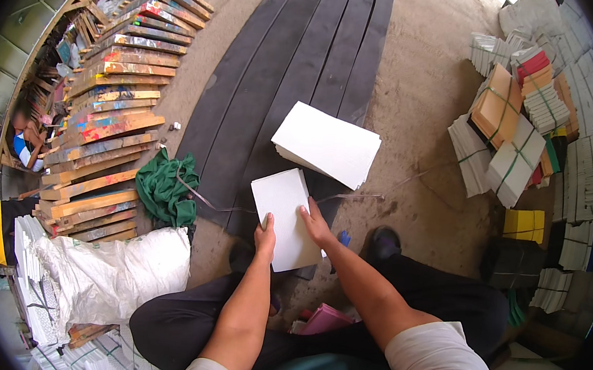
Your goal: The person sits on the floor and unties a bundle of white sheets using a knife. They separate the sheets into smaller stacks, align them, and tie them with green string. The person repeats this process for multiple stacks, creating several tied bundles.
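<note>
Between my two hands is a stack of white sheets (pixel 280 194), tilted a little. My left hand (pixel 264 237) grips its left edge, thumb on top. On the right side my right hand (pixel 315 225) clasps the same stack, its thumb also on the top sheet; the fingers underneath are hidden. Just beyond lies a second, larger stack of white sheets (pixel 327 144) with slightly uneven edges, resting on dark grey planks (pixel 262 97). Thin plastic twine (pixel 360 196) runs out from beneath the held stack on both sides.
Paint-stained wooden frames (pixel 115 123) are piled along the left, near a green cloth (pixel 167 189) and a white sack (pixel 117 261). Tied paper bundles (pixel 517 158) stand at right beside a yellow block (pixel 524 225). Another person (pixel 27 139) is at far left. My legs flank the work.
</note>
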The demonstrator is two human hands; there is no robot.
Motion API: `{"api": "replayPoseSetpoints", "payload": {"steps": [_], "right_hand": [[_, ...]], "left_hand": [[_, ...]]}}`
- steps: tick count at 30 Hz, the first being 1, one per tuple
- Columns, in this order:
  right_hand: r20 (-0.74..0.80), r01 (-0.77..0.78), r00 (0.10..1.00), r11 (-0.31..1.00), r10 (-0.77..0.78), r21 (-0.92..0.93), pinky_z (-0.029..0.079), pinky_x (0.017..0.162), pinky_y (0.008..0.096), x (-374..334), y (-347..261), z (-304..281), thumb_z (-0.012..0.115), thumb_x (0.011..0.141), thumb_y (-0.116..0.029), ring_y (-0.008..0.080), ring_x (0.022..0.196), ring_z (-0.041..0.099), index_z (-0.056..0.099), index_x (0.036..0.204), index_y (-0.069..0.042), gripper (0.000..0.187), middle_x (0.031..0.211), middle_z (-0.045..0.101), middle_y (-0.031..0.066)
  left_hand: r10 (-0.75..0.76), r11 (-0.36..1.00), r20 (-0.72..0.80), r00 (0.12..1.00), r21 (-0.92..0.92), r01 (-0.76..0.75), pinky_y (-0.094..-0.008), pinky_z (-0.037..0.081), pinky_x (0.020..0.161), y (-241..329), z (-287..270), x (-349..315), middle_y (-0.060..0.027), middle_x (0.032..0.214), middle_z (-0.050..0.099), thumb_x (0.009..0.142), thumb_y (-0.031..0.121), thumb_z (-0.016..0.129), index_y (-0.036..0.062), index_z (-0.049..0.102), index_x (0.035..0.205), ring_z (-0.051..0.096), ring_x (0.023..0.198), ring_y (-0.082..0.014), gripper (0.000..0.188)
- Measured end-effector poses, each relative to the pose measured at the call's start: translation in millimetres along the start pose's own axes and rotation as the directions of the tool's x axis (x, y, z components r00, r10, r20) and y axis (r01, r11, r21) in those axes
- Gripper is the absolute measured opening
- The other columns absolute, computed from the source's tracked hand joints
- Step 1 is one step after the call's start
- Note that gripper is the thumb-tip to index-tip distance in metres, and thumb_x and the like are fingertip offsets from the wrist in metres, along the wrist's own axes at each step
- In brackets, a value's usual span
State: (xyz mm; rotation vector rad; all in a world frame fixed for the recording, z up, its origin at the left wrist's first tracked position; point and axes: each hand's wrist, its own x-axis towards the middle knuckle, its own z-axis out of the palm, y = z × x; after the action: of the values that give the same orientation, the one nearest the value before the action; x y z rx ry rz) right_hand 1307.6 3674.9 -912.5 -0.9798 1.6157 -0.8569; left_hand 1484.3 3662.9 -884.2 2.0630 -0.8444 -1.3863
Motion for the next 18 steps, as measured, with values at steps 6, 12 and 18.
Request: {"api": "replayPoseSetpoints", "payload": {"steps": [6, 12, 18], "right_hand": [[-0.198, 0.325, 0.712, 0.565, -0.674, -0.758, 0.044, 0.097, 0.0483, 11, -104, -43, 0.08, 0.086, -0.036, 0.0324, 0.113, 0.059, 0.062, 0.132, -0.01, 0.056, 0.122, 0.063, 0.0123], [-0.025, 0.109, 0.95, 0.408, -0.311, -0.906, 0.015, 0.129, 0.059, 68, -148, -138, 0.092, 0.063, -0.054, 0.0405, 0.159, 0.021, 0.042, 0.158, -0.015, 0.114, 0.167, 0.03, 0.0239], [-0.016, 0.159, 0.905, 0.371, -0.426, -0.915, 0.029, 0.121, 0.0616, 101, -143, -179, 0.094, 0.047, -0.07, 0.039, 0.146, 0.041, 0.04, 0.159, -0.014, 0.136, 0.149, 0.049, 0.0208]], "left_hand": [[0.138, 0.984, -0.371, 0.918, -0.053, -0.169, -0.0459, 0.049, 0.103, -4, -1, 10, -0.023, 0.128, 0.068, 0.1, 0.053, 0.066, -0.0032, 0.065, 0.131, 0.064, 0.121, -0.0386, 0.064], [0.492, 0.871, -0.488, 0.721, 0.271, -0.411, -0.0479, 0.043, 0.104, 29, 15, 6, -0.0182, 0.119, 0.069, 0.099, 0.039, 0.069, 0.0039, 0.069, 0.119, 0.06, 0.117, -0.0373, 0.041], [0.574, 0.814, -0.365, 0.733, 0.156, -0.56, -0.0455, 0.046, 0.098, 64, 54, -14, -0.0159, 0.116, 0.069, 0.098, 0.029, 0.071, 0.0052, 0.069, 0.119, 0.061, 0.109, -0.0347, 0.032]]}}
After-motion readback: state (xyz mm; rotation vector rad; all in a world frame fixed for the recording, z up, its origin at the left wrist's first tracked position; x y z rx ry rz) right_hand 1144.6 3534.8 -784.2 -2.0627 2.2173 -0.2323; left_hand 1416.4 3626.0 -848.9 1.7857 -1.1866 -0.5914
